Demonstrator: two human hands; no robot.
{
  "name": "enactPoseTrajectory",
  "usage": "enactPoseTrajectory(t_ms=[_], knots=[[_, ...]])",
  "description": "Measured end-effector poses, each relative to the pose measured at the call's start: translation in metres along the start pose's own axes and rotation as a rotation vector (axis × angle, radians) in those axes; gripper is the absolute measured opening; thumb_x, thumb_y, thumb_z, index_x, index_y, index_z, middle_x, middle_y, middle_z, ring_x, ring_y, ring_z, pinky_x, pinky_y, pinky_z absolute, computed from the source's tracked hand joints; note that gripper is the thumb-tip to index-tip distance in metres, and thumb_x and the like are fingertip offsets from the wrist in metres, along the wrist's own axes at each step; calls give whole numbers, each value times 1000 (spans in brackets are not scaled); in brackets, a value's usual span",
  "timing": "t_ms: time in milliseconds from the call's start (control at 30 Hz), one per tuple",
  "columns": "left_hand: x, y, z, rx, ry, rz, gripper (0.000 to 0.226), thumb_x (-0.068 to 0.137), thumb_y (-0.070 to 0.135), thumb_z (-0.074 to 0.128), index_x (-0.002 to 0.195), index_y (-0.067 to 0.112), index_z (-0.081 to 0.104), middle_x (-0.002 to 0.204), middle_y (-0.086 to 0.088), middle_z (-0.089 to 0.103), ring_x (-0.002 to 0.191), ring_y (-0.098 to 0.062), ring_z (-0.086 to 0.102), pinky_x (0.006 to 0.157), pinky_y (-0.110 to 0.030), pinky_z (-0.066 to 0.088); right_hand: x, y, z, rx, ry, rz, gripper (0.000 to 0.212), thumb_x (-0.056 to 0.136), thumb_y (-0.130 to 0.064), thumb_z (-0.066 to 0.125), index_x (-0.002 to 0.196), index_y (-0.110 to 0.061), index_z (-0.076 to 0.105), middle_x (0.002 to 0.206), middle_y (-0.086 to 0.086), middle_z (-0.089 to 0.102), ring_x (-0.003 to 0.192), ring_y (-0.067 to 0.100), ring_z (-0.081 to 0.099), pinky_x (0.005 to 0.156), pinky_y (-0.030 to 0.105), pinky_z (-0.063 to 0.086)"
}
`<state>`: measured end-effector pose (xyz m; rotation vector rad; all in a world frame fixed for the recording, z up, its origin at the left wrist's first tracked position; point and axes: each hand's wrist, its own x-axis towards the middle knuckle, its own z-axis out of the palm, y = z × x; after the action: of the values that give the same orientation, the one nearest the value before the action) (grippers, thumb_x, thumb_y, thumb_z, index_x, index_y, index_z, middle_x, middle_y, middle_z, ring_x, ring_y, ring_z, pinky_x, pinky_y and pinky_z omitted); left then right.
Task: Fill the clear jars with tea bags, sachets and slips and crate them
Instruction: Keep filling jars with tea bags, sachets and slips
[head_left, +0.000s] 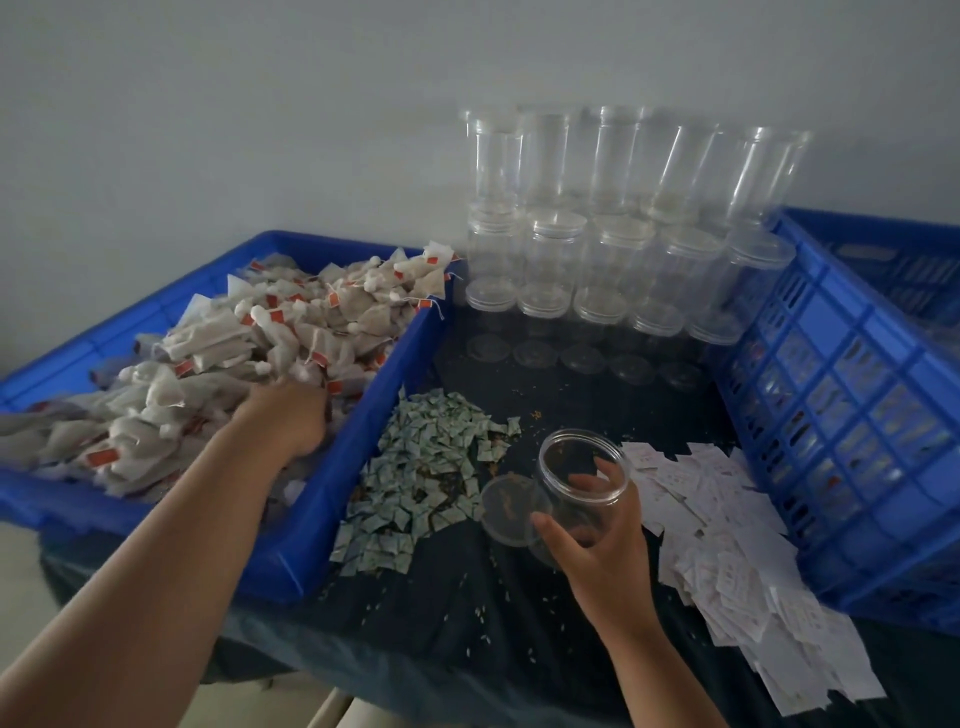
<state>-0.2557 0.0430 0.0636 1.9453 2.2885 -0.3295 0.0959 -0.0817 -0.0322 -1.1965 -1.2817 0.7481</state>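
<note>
My right hand (597, 540) grips an open clear jar (582, 470), tilted with its mouth toward the left, just above the dark cloth. Its clear lid (511, 509) lies on the cloth beside it. My left hand (291, 415) reaches into the heap of tea bags (249, 343) in the blue tray (332, 499); its fingertips are buried in the bags and I cannot tell whether it holds any. A pile of small greenish sachets (426, 473) lies left of the jar. White paper slips (727, 561) spread out to its right.
Stacked empty clear jars with lids (613, 244) stand against the wall at the back. A blue slatted crate (852, 415) sits on the right. Loose crumbs dot the dark cloth (493, 623) covering the table, whose front edge is near me.
</note>
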Motion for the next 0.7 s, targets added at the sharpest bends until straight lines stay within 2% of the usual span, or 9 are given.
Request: enactPoseTrajectory(t_ms=[67,167,300,333,433,500,567,600,700], knots=[[0,2,2,-44,-22,-2,26,106,17,60,130,10,68,122,-9,68,105,-24,63,92,-35,51,0,1,-1,-1,-4,8,82,66,-65,92,131,-69,43,127,-24,67,88,14,80,67,23,62],[-3,1,3,-176,12,-14,32,107,26,59,137,13,62,126,-10,67,103,-25,61,85,-34,47,1,0,-1,49,-7,8,84,66,-70,93,136,-60,48,129,-15,69,99,16,79,71,27,65],[-13,4,-3,-720,280,-104,65,106,47,57,157,17,30,116,-4,62,91,-25,65,72,-39,50,2,-1,1,39,-16,14,84,67,-69,94,137,-58,48,131,-11,69,104,18,79,75,33,67],[-16,6,-6,-783,348,-129,65,106,51,53,157,16,32,116,-5,66,86,-22,66,67,-37,49,1,0,1,34,-18,23,86,67,-70,93,138,-58,47,131,-11,69,103,18,79,75,36,67],[-23,10,-12,-829,489,-118,53,103,59,44,131,18,63,97,-1,72,79,-15,65,61,-32,44,0,3,0,38,-22,34,88,66,-70,94,139,-55,47,132,-7,69,104,22,79,77,43,68],[-27,10,-14,-972,532,-75,45,100,63,45,110,26,68,83,4,70,75,-13,65,61,-31,44,0,2,0,43,-22,29,87,66,-70,94,139,-55,48,132,-6,70,105,21,79,78,41,68],[-26,9,-15,-1152,523,-42,42,99,67,45,98,31,66,76,7,65,65,-11,60,62,-33,46,-1,1,0,40,-25,24,86,65,-72,93,137,-59,47,130,-9,70,103,19,79,74,34,67],[-25,9,-15,-1235,507,-25,41,101,67,45,100,33,67,73,10,62,62,-8,55,64,-34,47,-1,0,1,31,-27,22,86,64,-74,92,136,-62,47,129,-12,70,99,18,80,72,32,66],[-20,7,-12,-1216,432,-35,43,109,58,43,140,37,65,86,20,61,73,-3,55,69,-32,45,-1,-2,2,29,-32,27,86,61,-78,91,134,-66,45,128,-16,70,91,20,80,71,41,68]])
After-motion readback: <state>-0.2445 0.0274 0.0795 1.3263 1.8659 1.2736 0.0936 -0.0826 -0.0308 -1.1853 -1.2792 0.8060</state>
